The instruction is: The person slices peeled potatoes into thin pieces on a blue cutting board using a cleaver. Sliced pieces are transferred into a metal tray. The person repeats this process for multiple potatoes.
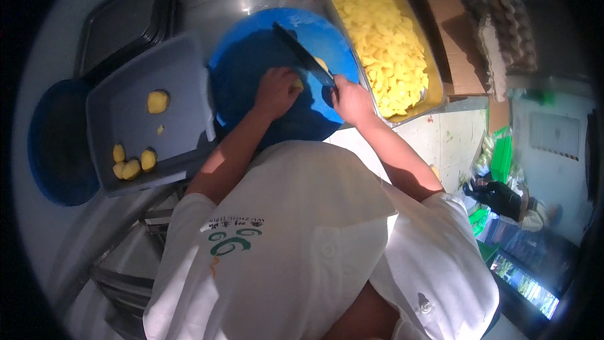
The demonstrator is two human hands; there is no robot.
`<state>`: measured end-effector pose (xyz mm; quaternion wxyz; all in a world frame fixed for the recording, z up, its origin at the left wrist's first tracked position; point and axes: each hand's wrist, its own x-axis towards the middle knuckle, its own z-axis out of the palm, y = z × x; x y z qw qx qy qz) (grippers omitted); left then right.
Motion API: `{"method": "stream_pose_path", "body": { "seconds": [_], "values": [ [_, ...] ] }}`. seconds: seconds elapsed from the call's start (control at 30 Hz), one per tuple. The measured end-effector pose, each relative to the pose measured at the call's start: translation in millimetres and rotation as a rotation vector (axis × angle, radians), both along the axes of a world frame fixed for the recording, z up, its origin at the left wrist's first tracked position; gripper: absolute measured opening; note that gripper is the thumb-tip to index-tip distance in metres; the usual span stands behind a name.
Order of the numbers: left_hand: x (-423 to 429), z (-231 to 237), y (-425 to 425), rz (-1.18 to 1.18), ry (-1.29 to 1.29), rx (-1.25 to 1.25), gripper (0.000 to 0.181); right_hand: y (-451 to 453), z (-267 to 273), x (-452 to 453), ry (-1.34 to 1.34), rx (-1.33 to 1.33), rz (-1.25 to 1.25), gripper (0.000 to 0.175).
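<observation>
My right hand (353, 100) grips the handle of a kitchen knife (302, 52), its long dark blade reaching up and left above a round blue cutting board (245, 56). On the shaded part of the board, my left hand (276, 93) has its fingers curled around a piece of peeled potato (297, 84), mostly hidden by the fingers. Another yellow potato piece (322, 63) lies just beyond the blade. Right of the board, a deep metal pan (439, 97) is heaped with cut potato pieces (384, 47).
To the left, a grey plastic bin (137, 118) holds several peeled potatoes (158, 101). Stacked dark trays (122, 23) and a blue round tub (59, 141) stand beyond it. A cardboard box (455, 33) flanks the pan. Far right, another person (507, 200) is near green crates (501, 156).
</observation>
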<state>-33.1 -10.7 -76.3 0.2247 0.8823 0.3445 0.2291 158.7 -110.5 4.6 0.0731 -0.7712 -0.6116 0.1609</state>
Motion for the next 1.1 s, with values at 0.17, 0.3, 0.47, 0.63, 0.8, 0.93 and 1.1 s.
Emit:
{"method": "stream_pose_path", "body": {
  "seconds": [0.17, 0.3, 0.47, 0.63, 0.8, 0.93, 1.1],
  "values": [
    [5, 34, 5, 0.067, -0.223, 0.182, 0.020, -31, -6, -7, -0.100, 0.150, 0.123, 0.028],
    [38, 52, 15, -0.047, 0.207, -0.050, 0.030, -34, -27, -11, -0.170, 0.133, 0.121, 0.042],
    [63, 50, 20, -0.065, 0.436, -0.108, 0.049, -40, -39, -18, -0.153, 0.086, 0.111, 0.048],
    [66, 40, 21, -0.050, 0.521, -0.151, 0.051, -45, -46, -27, -0.129, 0.067, -0.013, 0.045],
    [78, 33, 24, 0.028, 0.598, 0.041, 0.048, -41, -36, -31, -0.158, 0.098, 0.067, 0.048],
    [80, 51, 39, 0.151, 0.435, 0.075, 0.036, -43, -14, -29, -0.011, -0.042, -0.039, 0.043],
    [31, 70, 53, 0.162, -0.092, 0.111, 0.020, -60, 3, -9, 0.170, 0.075, -0.088, 0.024]
  ]
}}
